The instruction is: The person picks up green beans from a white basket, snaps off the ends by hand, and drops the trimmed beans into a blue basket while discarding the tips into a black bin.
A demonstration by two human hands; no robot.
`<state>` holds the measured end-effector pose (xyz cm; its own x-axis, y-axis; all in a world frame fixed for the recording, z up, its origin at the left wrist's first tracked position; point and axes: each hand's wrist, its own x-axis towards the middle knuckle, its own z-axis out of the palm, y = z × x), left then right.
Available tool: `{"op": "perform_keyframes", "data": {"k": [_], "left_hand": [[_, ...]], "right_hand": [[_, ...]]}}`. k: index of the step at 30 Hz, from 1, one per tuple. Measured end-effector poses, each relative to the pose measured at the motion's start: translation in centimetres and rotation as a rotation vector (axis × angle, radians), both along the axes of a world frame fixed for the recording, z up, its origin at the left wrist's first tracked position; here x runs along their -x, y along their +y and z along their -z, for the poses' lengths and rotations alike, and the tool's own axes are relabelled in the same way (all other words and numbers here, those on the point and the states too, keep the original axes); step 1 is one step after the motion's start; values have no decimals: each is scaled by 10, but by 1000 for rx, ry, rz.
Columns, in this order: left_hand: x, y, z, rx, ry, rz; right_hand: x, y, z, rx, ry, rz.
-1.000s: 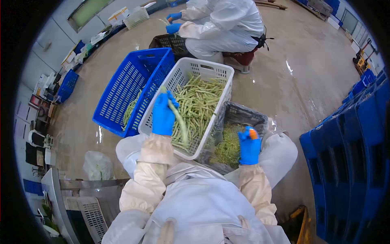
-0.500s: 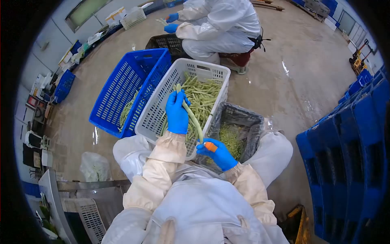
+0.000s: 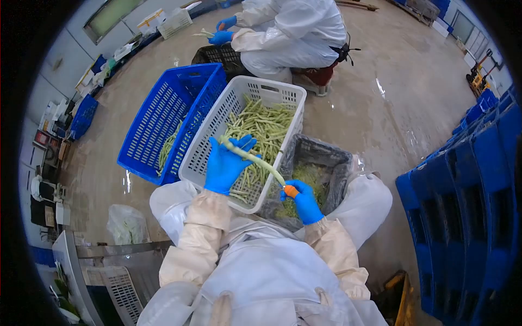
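Note:
A long pale-green bean pod [image 3: 255, 159] slants over the white crate. My right hand [image 3: 305, 204], in a blue glove, pinches its lower end; an orange cap-like piece [image 3: 291, 191] sits on one digit there. My left hand [image 3: 224, 167], gloved in blue too, is palm up with fingers spread, and the pod's upper part lies across them. Below, a white slatted crate [image 3: 190, 163] holds many green bean pods [image 3: 265, 124]. Beside my right hand stands a bin lined with dark plastic [image 3: 340, 156], with green trimmings [image 3: 311, 176] inside.
At the left, a blue crate [image 3: 144, 138] holds more pods. Ahead, a seated person in white [image 3: 296, 38] with blue gloves holds pale stalks above a dark crate [image 3: 220, 57]. Blue stacked pallets [image 3: 457, 212] rise at the right. A clear plastic bag [image 3: 128, 224] lies left on the wet floor.
My left hand has opened its fingers and turned palm up, moving slightly left and down. My right hand has shifted right with the pod's lower end, so the pod slants more.

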<state>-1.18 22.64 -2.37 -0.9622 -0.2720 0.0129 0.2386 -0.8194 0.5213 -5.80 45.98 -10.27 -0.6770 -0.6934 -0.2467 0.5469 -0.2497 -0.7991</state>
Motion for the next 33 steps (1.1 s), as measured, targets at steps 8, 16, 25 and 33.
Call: {"op": "perform_keyframes", "data": {"k": [8, 16, 25, 33], "left_hand": [[-56, -7, 9, 857, -496, 468], [-55, 53, 59, 1027, -605, 196], [-48, 59, 87, 819, -638, 15], [-48, -92, -8, 939, -528, -634]], "right_hand": [[-12, -5, 10, -327, 768, -49], [-19, -16, 7, -83, 125, 158], [4, -14, 27, 119, -77, 338], [22, 11, 47, -543, 515, 390]]}}
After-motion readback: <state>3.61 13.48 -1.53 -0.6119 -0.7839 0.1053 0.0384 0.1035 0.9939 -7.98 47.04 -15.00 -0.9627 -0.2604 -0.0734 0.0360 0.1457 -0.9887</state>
